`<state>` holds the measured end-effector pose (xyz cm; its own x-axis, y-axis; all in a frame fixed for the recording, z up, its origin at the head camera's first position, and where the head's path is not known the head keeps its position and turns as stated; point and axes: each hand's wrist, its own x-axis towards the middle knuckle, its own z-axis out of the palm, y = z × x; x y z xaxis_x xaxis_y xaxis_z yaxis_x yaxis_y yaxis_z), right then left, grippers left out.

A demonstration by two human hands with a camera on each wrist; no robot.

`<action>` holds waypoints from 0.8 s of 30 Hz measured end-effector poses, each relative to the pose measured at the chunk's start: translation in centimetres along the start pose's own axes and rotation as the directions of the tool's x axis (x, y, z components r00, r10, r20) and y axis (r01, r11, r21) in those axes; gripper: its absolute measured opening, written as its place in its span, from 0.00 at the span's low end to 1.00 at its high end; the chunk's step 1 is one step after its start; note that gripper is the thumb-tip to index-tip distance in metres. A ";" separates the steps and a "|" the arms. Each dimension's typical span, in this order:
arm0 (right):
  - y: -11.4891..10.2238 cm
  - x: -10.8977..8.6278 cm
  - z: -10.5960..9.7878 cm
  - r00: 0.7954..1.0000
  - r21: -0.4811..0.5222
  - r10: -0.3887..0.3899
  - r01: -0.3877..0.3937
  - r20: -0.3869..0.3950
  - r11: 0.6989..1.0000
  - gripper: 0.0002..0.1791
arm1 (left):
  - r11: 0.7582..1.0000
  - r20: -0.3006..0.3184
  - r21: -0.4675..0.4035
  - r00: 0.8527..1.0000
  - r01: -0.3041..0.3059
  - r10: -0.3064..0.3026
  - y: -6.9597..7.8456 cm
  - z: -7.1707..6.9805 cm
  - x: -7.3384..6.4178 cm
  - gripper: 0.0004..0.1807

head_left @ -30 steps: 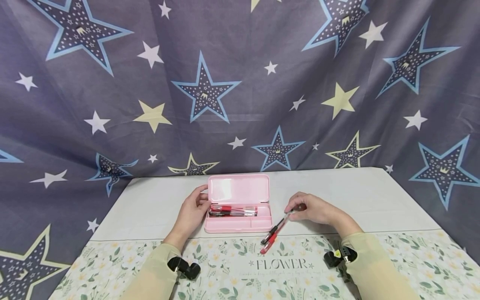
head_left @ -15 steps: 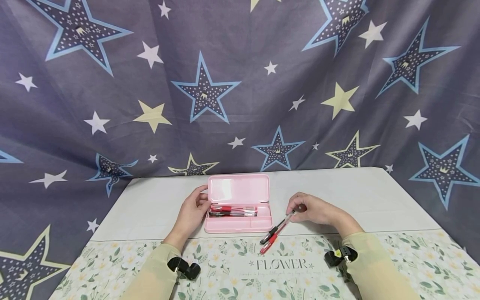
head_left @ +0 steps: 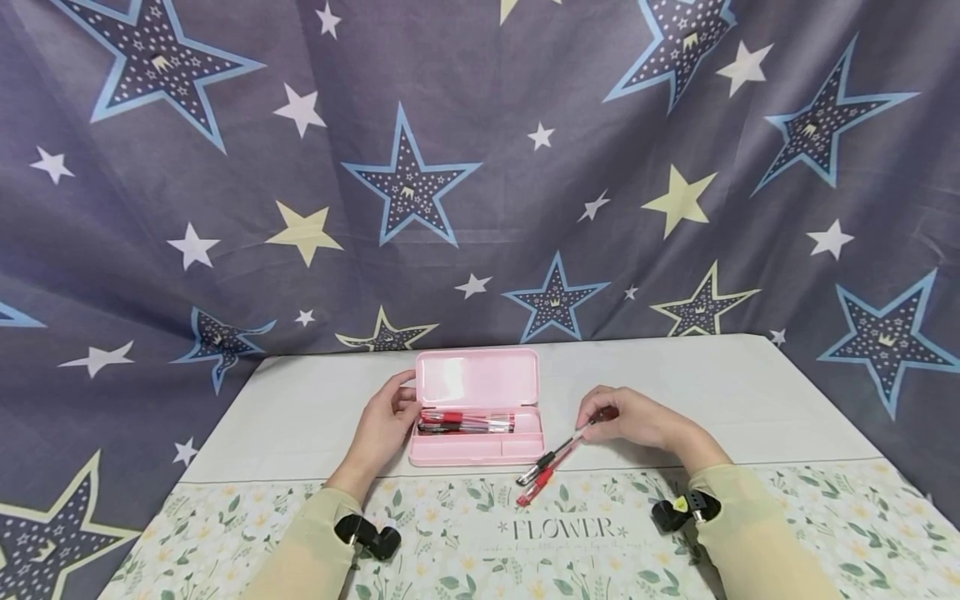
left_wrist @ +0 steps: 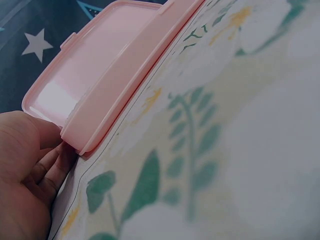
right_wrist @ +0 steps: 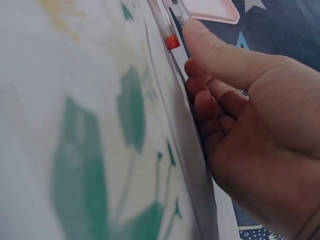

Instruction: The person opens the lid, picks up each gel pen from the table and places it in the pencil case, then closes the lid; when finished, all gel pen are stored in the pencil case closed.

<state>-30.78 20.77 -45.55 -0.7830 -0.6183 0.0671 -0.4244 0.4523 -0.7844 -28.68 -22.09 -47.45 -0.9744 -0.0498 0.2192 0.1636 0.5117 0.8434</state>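
A pink pencil case point(head_left: 456, 451) lies with its lid raised on the table. My left hand point(head_left: 381, 425) holds its left end; in the left wrist view the thumb point(left_wrist: 47, 131) touches the case's corner. Several red and black pens point(head_left: 465, 422) lie in the rear compartment. To the right of the case, my right hand point(head_left: 630, 417) pinches the clear end of a black pen point(head_left: 552, 456). A red pen point(head_left: 542, 483) lies alongside it, slanting across the cloth. In the right wrist view the red pen's end point(right_wrist: 172, 41) sits just apart from my thumb.
A white and floral cloth point(head_left: 570, 567) printed with "FLOWER" covers the table. Behind the table hangs a dark curtain point(head_left: 495, 200) with stars. Each wrist wears a small black camera, such as the left one point(head_left: 367, 536).
My right hand has shifted slightly to the right, and the black pen's angle has changed a little. The red pen's tip has moved slightly left. My left hand and the case stay put.
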 end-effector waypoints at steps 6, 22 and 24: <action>0.5 -0.2 -0.2 0.999 0.042 0.043 -0.042 -0.011 0.998 0.04 | 1.000 0.006 0.003 1.000 0.023 -0.023 0.0 0.1 0.1 0.30; -0.4 0.1 -0.1 0.968 0.292 0.172 -0.114 -0.181 0.950 0.15 | 1.000 0.013 -0.008 1.000 0.013 -0.013 -0.4 0.1 0.4 0.31; -0.9 0.2 0.0 0.962 0.295 0.183 -0.117 -0.205 0.948 0.16 | 1.000 0.013 -0.010 1.000 0.017 -0.017 -0.3 0.1 0.3 0.31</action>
<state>-30.60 20.24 -44.85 -0.9236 -0.3803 0.0478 -0.1766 0.3118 -0.9336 -29.08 -22.20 -47.69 -0.9789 -0.0475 0.1987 0.1486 0.5018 0.8521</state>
